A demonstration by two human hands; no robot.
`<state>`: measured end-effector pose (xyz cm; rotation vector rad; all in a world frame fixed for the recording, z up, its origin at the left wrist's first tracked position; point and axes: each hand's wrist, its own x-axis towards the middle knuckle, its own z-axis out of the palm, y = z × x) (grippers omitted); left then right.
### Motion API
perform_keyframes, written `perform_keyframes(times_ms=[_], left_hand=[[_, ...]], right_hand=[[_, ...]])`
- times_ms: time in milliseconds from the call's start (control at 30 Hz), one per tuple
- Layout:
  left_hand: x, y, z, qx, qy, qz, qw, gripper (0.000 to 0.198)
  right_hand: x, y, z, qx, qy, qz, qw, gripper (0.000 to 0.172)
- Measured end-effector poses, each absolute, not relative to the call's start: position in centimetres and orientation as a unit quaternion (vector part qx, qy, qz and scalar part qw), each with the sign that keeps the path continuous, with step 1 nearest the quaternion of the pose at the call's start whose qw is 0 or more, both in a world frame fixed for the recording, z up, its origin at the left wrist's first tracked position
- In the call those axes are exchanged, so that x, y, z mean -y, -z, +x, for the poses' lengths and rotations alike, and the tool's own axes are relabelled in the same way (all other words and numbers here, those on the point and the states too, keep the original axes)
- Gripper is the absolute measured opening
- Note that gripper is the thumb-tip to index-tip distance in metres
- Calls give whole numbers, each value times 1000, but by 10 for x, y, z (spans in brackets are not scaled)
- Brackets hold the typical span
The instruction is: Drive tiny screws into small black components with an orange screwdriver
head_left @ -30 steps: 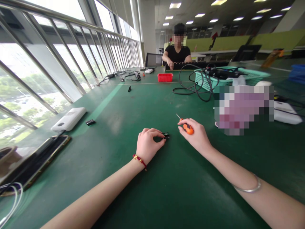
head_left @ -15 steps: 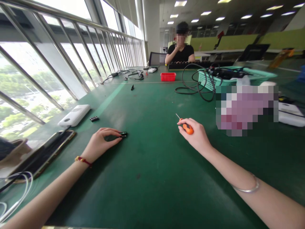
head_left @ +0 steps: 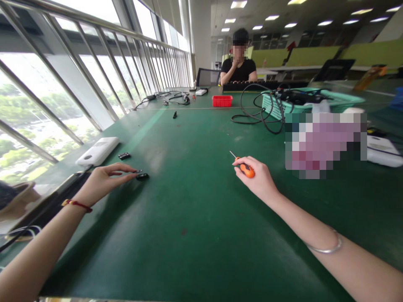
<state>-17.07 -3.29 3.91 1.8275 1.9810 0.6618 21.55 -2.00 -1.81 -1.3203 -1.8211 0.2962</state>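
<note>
My left hand (head_left: 103,181) reaches out to the left over the green table (head_left: 201,235), fingers stretched, fingertips touching a small black part (head_left: 141,175) that lies on the mat. A second small black part (head_left: 124,156) lies a little farther off, next to a white box-shaped device (head_left: 97,152). My right hand (head_left: 256,178) rests on the table at centre right, closed around a small screwdriver (head_left: 244,167) with an orange handle; its thin metal tip points up and to the left.
A phone lies at the left edge under my left wrist, with white cables beside it. Farther back are a red tray (head_left: 222,101), a teal basket (head_left: 302,102) with black cables, and a seated person in black (head_left: 238,69). A railing and windows run along the left.
My left hand slid the small black part from the table's middle far to the left and its fingers have stretched out. My right hand with the screwdriver has stayed put.
</note>
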Motion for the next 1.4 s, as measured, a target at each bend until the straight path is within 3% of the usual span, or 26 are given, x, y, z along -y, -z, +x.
perform_keyframes(times_ms=[633, 1033, 1400], left_hand=[[25, -33, -181, -718, -157, 644, 213, 47], [24, -34, -170, -723, -192, 621, 232, 46], [7, -12, -59, -525, -219, 753, 331, 27]], right_hand=[[19, 20, 216, 731, -128, -522, 420, 10], [20, 19, 215, 737, -128, -523, 409, 10], [36, 13, 199, 799, -155, -465, 348, 12]])
